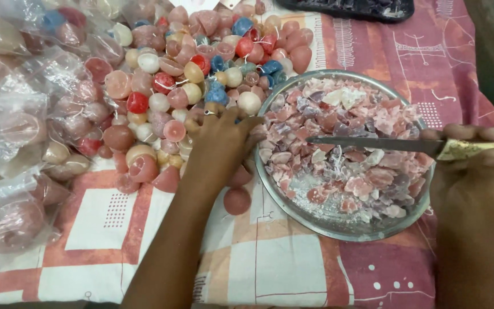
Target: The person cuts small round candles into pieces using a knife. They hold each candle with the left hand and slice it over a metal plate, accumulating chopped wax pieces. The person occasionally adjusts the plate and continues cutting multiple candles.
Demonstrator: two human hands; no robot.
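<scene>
While our left hand reached out ahead of us, fingers bent and dipping into the heap of small round wax candles in pink, red, blue and cream, our right hand sat off to the side, closed tight around the pale handle of a long steel-bladed knife. And that blade told the story: its long axis ran almost level, tip pointing from our right hand straight toward our left, hanging across the shallow round metal dish of chopped pink and white wax pieces. The dish lay between our two hands, its rim touching the near edge of the heap.

So which hand was nearer the candles? The left, no contest: its fingertips were already among them, though we could not tell whether they had pinched one or merely rested on top. One lone pink candle lay just beside our left forearm, on the side toward the dish. The right hand was well apart from the heap, with the whole dish in the way.

Beyond our left hand, further out to that side, clear plastic bags of candles were piled on the pink and white patterned cloth.
</scene>
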